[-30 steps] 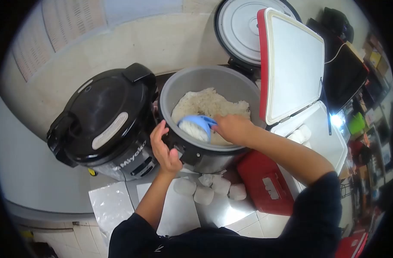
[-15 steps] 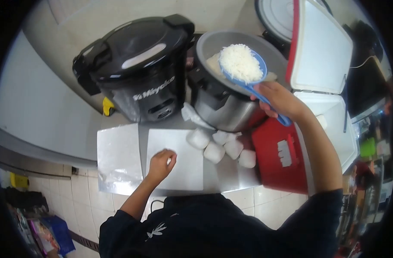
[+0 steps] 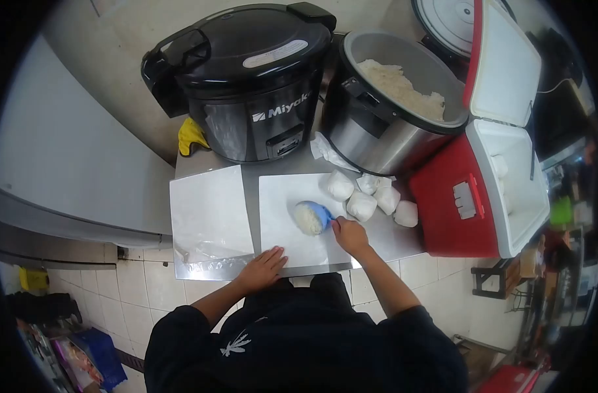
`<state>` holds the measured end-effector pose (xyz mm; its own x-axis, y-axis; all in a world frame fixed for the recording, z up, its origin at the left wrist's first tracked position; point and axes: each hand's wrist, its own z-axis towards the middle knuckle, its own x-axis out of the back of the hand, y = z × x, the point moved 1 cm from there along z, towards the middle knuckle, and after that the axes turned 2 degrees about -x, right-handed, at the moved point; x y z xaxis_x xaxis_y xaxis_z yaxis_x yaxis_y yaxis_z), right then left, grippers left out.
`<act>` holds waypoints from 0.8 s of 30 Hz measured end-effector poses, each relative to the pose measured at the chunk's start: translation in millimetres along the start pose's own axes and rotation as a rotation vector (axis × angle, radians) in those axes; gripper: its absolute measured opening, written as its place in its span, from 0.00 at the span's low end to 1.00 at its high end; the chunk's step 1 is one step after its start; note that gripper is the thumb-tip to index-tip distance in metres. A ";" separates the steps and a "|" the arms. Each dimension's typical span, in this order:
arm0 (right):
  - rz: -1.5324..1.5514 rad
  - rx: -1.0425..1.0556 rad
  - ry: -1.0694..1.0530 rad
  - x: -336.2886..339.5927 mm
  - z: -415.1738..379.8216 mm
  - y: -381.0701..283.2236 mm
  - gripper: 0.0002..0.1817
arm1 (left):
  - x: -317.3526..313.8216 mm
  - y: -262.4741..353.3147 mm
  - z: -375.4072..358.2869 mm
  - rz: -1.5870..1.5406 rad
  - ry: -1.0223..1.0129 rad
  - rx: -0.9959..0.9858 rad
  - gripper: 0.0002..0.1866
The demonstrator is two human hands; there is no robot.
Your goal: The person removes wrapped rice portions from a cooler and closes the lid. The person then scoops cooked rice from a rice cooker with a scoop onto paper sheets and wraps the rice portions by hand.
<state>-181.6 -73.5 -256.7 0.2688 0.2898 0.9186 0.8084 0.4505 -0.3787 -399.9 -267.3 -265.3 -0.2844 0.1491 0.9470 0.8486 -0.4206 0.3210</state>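
Note:
My right hand (image 3: pixel 351 236) is closed round the handle of a blue rice scoop (image 3: pixel 322 213). The scoop is tilted low over a sheet of white paper (image 3: pixel 283 196), and a mound of white rice (image 3: pixel 307 220) shows at its left side. My left hand (image 3: pixel 263 268) lies flat with fingers stretched out on the lower left edge of that sheet. Several white paper-wrapped bundles (image 3: pixel 362 205) sit by the paper's right side, just beyond the scoop. Left of the sheet is a stack of white paper (image 3: pixel 210 208) with clear plastic under its lower edge.
A closed black rice cooker (image 3: pixel 246 124) stands at the back left. Beside it, an open cooker (image 3: pixel 377 141) holds rice (image 3: pixel 404 90). A red cooler box (image 3: pixel 453 216) with its lid up is at the right. A yellow cloth (image 3: pixel 192 136) lies by the closed cooker.
My right hand has brought the rice-filled scoop down from the open cooker to the paper and tilted it. My left hand has gone from closed fingers to flat on the sheet's edge.

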 end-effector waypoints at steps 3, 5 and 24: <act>-0.021 0.149 0.171 19.4 -9.6 -26.3 0.15 | -3.3 -7.2 -3.3 0.031 0.020 -0.063 0.29; -0.013 0.152 0.170 -1.7 -14.6 -38.4 0.15 | -0.3 -9.3 -3.2 0.036 0.025 -0.101 0.28; 0.033 0.113 0.142 85.3 23.4 -77.9 0.29 | -7.1 -10.8 21.4 -0.011 0.154 -0.025 0.24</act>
<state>-233.9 -64.2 -151.4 0.3714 0.1877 0.9093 0.7361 0.5374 -0.4116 -397.5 -244.6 -275.6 -0.3604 0.0157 0.9327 0.8344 -0.4417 0.3298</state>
